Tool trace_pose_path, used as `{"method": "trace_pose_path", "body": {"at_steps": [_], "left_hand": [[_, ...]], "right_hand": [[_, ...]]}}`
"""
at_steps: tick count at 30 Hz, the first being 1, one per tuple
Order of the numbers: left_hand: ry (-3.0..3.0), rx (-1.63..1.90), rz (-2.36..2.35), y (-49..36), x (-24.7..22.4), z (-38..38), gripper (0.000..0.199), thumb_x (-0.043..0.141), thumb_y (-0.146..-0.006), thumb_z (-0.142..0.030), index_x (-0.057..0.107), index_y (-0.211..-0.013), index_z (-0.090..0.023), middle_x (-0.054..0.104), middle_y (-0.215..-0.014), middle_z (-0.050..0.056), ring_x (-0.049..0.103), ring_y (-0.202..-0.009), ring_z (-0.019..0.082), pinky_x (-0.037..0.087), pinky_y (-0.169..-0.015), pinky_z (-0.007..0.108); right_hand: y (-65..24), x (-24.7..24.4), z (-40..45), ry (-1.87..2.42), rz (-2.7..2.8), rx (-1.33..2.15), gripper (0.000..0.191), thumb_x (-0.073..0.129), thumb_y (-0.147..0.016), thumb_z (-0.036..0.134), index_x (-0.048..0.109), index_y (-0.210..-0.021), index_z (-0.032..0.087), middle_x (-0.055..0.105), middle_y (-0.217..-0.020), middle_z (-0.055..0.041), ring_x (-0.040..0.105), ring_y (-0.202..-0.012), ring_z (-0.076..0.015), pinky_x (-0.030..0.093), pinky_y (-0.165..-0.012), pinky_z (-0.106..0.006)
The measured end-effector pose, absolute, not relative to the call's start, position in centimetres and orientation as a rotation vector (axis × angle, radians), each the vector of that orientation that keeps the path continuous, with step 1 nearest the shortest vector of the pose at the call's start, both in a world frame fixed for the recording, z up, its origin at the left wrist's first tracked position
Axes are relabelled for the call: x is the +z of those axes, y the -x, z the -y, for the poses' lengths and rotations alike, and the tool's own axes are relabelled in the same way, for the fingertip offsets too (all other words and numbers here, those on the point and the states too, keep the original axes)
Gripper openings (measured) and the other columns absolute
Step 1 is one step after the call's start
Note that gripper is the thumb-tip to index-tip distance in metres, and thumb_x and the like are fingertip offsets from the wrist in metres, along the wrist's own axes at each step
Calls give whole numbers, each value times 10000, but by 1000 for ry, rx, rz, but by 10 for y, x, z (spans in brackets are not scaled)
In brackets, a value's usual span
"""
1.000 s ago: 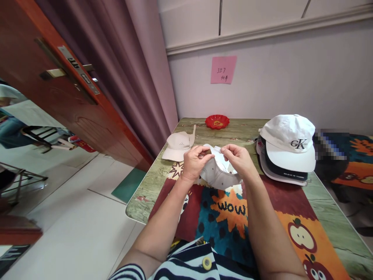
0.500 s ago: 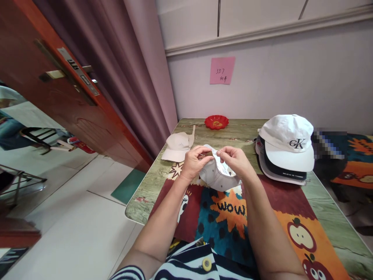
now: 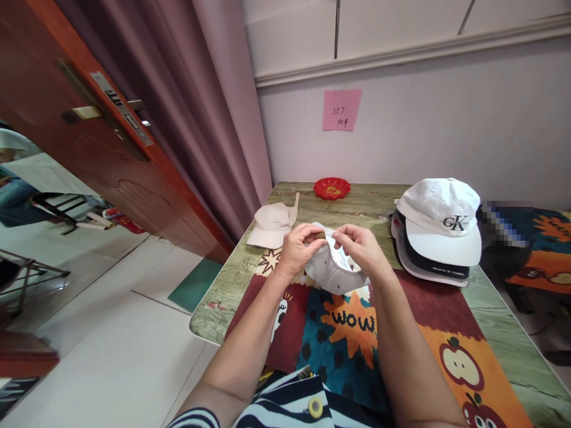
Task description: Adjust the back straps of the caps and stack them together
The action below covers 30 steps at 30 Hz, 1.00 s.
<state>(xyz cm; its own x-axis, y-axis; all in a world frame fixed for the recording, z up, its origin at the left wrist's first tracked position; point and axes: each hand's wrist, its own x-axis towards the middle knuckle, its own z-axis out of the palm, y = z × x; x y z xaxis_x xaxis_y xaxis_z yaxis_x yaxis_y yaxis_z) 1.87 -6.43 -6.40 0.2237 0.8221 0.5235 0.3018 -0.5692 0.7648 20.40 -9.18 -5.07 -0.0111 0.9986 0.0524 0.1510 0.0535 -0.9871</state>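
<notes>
Hands [image 3: 362, 246] pinching pale grey cap [image 3: 333, 276], closer together than a second ago

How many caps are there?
5 in view: a gray one in both hands, a beige one on the left of the table, and a stack on the right: white, black, pale. The stack may hide more.
</notes>
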Motion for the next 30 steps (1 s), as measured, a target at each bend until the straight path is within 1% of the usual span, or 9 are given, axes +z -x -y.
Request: {"method": "trace_pose_path", "body": {"at_steps": [7, 11, 15, 20, 24, 27, 30], "left_hand": [[-1997, 1321, -1047, -18, -63, 66, 202, 791, -806, -263, 752, -993, -199, 719, -1015, 64, 697, -893, 178, 587, -788, 292], [-2052, 1313, -1033, -17, -63, 65, 197, 785, -819, -257, 749, -1005, -202, 722, -1023, 61, 693, -910, 175, 585, -787, 282], [-2048, 1329, -990, -15, -62, 63, 206, 797, -808, -258, 747, -996, -193, 721, -997, 57, 700, -876, 168, 594, -761, 273], [-2143, 1263, -932, -13, -56, 63, 196, 781, -817, -211, 745, -1008, -192, 733, -1003, 61, 700, -904, 174, 589, -751, 264], [-2194, 1216, -909, -11, -53, 64, 194, 770, -821, -194, 742, -1013, -190, 730, -1007, 62, 699, -881, 168, 581, -735, 258], [-2234, 1147, -867, -11, -52, 66, 198, 743, -819, -136, 738, -1010, -187, 727, -1009, 58, 696, -873, 159, 571, -714, 240], [-2253, 1123, -852, -13, -49, 68, 232, 700, -811, -75, 731, -1013, -186, 722, -1012, 55, 693, -887, 157, 570, -719, 236]], "right_hand": [[-204, -49, 92, 1247, 1361, 1127, 296, 654, -815, 464, 628, -712, 188, 648, -645, -23, 457, -542, -120, 341, -509, -251], [-204, -50, 92, 1195, 1379, 1159, 311, 657, -816, 473, 628, -711, 182, 640, -635, -18, 461, -539, -116, 337, -515, -254], [-205, -48, 94, 1195, 1399, 1157, 305, 659, -809, 472, 644, -738, 176, 632, -638, -11, 467, -545, -113, 332, -515, -250], [-208, -47, 95, 1220, 1454, 1171, 292, 640, -806, 457, 633, -724, 177, 578, -601, 11, 419, -527, -104, 294, -495, -248], [-211, -48, 94, 1196, 1490, 1204, 264, 653, -785, 429, 625, -713, 176, 561, -596, 17, 426, -533, -105, 308, -508, -246], [-213, -48, 94, 1171, 1498, 1221, 247, 669, -778, 412, 636, -725, 173, 549, -598, 21, 425, -538, -104, 305, -511, -244], [-213, -48, 95, 1162, 1472, 1202, 266, 673, -787, 430, 662, -757, 166, 548, -606, 18, 419, -542, -104, 291, -506, -243]]}}
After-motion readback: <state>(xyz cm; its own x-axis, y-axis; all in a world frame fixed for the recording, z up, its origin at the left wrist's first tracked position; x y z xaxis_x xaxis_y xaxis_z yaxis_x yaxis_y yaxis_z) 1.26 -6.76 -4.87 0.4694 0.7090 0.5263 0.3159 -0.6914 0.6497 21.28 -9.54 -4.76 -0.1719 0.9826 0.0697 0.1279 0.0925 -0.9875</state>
